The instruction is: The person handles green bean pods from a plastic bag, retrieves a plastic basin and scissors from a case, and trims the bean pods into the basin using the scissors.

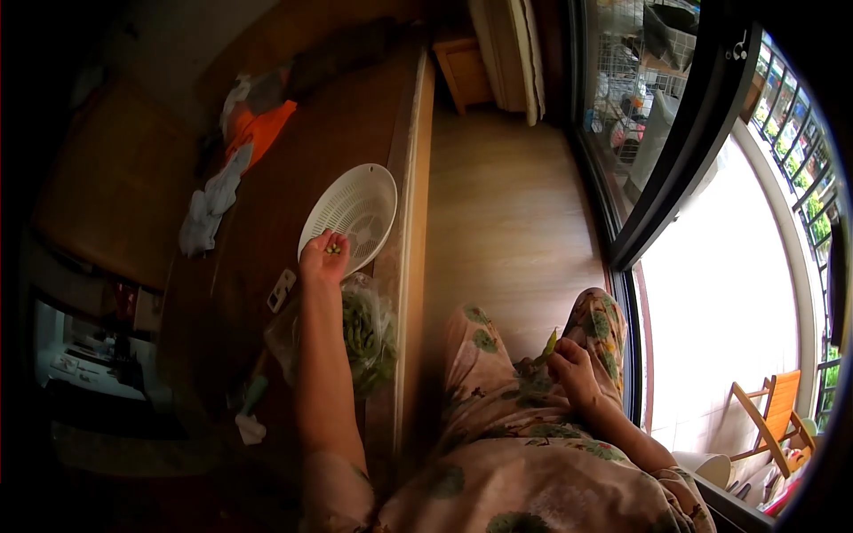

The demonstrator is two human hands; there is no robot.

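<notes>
My left hand [325, 258] reaches to the near rim of a white plastic colander [371, 200], palm up and fingers curled. A few small green beans [333, 250] lie in its cupped palm. My right hand [573, 369] is closed near my right knee and pinches a green bean pod [552, 341], whose tip sticks up past the fingers. Beside my left forearm is a clear plastic bag [380, 311] full of green pods [360, 342]. The forearm hides part of the bag.
The colander and bag stand on a brown wooden surface [267, 204] with a pale edge. Farther back lie orange and grey cloths [258, 133]. A small white device [282, 290] is left of my forearm. A glass sliding door [631, 107] and a wooden chair [777, 417] are at right.
</notes>
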